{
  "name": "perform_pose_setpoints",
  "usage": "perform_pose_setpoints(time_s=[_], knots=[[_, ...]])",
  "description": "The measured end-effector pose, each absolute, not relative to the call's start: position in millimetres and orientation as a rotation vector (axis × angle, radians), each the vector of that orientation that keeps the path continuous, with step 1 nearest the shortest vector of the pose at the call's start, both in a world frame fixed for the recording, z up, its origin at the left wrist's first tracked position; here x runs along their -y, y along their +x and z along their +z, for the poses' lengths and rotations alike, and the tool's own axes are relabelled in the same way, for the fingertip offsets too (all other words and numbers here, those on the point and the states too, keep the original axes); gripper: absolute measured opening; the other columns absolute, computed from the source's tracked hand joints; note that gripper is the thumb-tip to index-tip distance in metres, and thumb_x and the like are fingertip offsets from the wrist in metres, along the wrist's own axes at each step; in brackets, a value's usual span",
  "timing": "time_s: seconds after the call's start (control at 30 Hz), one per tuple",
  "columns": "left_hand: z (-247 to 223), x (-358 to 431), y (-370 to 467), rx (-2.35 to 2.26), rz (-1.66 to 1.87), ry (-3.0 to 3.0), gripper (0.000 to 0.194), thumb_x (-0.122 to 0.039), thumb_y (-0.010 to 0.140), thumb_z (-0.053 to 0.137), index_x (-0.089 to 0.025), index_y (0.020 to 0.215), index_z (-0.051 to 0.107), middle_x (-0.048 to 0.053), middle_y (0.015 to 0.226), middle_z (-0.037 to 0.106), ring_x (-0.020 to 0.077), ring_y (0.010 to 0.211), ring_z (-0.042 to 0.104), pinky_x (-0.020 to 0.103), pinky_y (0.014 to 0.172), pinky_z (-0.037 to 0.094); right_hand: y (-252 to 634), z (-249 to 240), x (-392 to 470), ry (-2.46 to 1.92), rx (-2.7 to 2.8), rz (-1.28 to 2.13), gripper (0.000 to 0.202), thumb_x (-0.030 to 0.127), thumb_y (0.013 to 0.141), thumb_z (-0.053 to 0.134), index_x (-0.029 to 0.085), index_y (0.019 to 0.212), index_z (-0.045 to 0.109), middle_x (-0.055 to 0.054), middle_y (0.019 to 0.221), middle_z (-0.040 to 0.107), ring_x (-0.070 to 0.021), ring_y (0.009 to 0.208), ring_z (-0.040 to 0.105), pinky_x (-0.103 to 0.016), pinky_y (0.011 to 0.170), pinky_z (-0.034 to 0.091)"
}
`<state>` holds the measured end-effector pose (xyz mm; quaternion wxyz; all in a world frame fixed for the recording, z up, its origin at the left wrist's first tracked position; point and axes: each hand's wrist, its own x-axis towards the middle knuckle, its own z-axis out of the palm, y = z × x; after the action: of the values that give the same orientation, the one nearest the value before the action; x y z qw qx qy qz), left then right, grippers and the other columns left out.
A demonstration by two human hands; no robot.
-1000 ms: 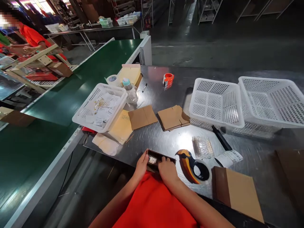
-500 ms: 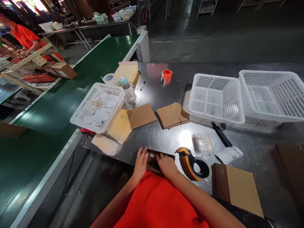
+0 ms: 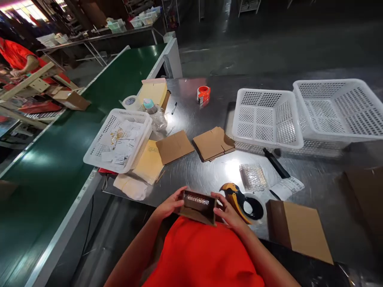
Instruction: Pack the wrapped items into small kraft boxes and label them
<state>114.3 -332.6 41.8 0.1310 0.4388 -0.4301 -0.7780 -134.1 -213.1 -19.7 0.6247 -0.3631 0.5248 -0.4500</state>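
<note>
Between my two hands is a small cardboard box, its top open and a flap hanging toward my body. Clear bubble wrap shows inside it; what the wrap covers is hidden. My left hand grips the box's left side, thumb at the rim. On the opposite side my right hand holds the box with thumb and fingers. Just right of that hand lies a yellow and black tape dispenser. A bubble-wrapped packet rests beyond the dispenser.
White baskets stand at the back right. Another basket holding paper slips sits by the green conveyor. Flat cardboard pieces lie mid-table, a brown box at right. A co-worker in red is at far left.
My hands have shifted from the box's top edge to its two sides. The box has tipped, so its open top and the bubble wrap inside now show more.
</note>
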Motion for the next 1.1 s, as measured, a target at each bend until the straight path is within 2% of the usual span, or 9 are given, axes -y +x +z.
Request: perform_pose_setpoints(time_s=[0.13, 0.27, 0.33, 0.43, 0.6, 0.7, 0.8, 0.97, 1.1], knots=[[16, 333, 96, 1.626, -2.031, 1.340, 0.077, -0.049, 0.055, 0.085, -0.021, 0.119, 0.054, 0.009, 0.117, 0.062, 0.0311, 0.113, 0.059, 0.049, 0.102, 0.044, -106, -33, 225, -0.903, -1.508, -1.062, 0.052, 0.043, 0.070, 0.068, 0.021, 0.113, 0.049, -0.009, 0.108, 0.064, -0.0267, 0.102, 0.063, -0.047, 0.092, 0.051], [8, 327, 93, 1.953, -1.383, 1.428, 0.073, -0.043, 0.062, 0.081, -0.018, 0.122, 0.049, 0.019, 0.147, 0.037, 0.0365, 0.137, 0.037, 0.054, 0.113, 0.031, -108, -29, 220, -1.186, -1.627, -1.087, 0.056, 0.037, 0.078, 0.063, 0.019, 0.129, 0.047, -0.015, 0.129, 0.058, -0.0282, 0.121, 0.055, -0.051, 0.105, 0.042], [17, 326, 102, 2.167, -1.215, 1.321, 0.050, -0.036, 0.077, 0.070, -0.019, 0.120, 0.053, 0.017, 0.156, 0.028, 0.0321, 0.143, 0.032, 0.051, 0.115, 0.029, -117, -22, 213, -1.323, -1.548, -1.097, 0.047, 0.035, 0.086, 0.057, 0.021, 0.130, 0.051, -0.014, 0.133, 0.057, -0.0259, 0.125, 0.053, -0.049, 0.106, 0.042], [41, 328, 119, 2.554, -1.315, 1.055, 0.022, -0.029, 0.090, 0.052, -0.023, 0.108, 0.064, 0.010, 0.150, 0.045, 0.0265, 0.140, 0.039, 0.046, 0.117, 0.031, -132, -12, 207, -1.471, -1.449, -1.002, 0.035, 0.034, 0.092, 0.051, 0.025, 0.124, 0.062, -0.013, 0.139, 0.055, -0.0241, 0.128, 0.053, -0.046, 0.106, 0.044], [58, 327, 118, 2.817, -1.317, 0.952, 0.063, -0.050, 0.074, 0.074, -0.020, 0.127, 0.058, 0.016, 0.152, 0.041, 0.0369, 0.142, 0.033, 0.052, 0.118, 0.027, -140, -8, 207, -1.340, -1.397, -0.900, 0.045, 0.055, 0.093, 0.047, 0.029, 0.125, 0.065, -0.012, 0.151, 0.045, -0.0282, 0.134, 0.047, -0.052, 0.107, 0.042], [44, 321, 105, 2.777, -1.133, 1.189, 0.029, -0.039, 0.083, 0.066, -0.021, 0.106, 0.063, 0.014, 0.132, 0.059, 0.0335, 0.125, 0.052, 0.053, 0.106, 0.041, -132, -12, 208, -1.040, -1.387, -0.973, 0.057, 0.067, 0.090, 0.043, 0.025, 0.119, 0.069, -0.014, 0.149, 0.046, -0.0288, 0.133, 0.048, -0.051, 0.106, 0.043], [30, 312, 101, 2.684, -0.991, 1.322, 0.013, -0.026, 0.090, 0.054, -0.020, 0.097, 0.063, 0.013, 0.127, 0.060, 0.0301, 0.122, 0.054, 0.051, 0.102, 0.045, -121, -19, 209, -0.935, -1.466, -1.038, 0.060, 0.072, 0.076, 0.059, 0.025, 0.111, 0.074, -0.016, 0.142, 0.053, -0.0307, 0.129, 0.053, -0.052, 0.105, 0.044], [26, 307, 123, 2.851, -0.961, 0.994, 0.036, -0.037, 0.084, 0.067, -0.018, 0.115, 0.063, 0.018, 0.153, 0.037, 0.0398, 0.145, 0.025, 0.065, 0.116, 0.021, -109, -26, 212, -0.929, -1.547, -1.151, 0.049, 0.065, 0.080, 0.060, 0.024, 0.103, 0.075, -0.016, 0.134, 0.061, -0.0292, 0.121, 0.059, -0.050, 0.100, 0.049], [28, 322, 139, 2.953, -0.991, 0.801, 0.055, -0.036, 0.085, 0.067, -0.025, 0.137, 0.052, 0.018, 0.159, 0.025, 0.0404, 0.147, 0.018, 0.065, 0.114, 0.023, -104, -19, 219, -1.142, -1.646, -1.059, 0.034, 0.047, 0.090, 0.051, 0.022, 0.103, 0.070, -0.015, 0.131, 0.062, -0.0269, 0.120, 0.060, -0.048, 0.097, 0.050]])
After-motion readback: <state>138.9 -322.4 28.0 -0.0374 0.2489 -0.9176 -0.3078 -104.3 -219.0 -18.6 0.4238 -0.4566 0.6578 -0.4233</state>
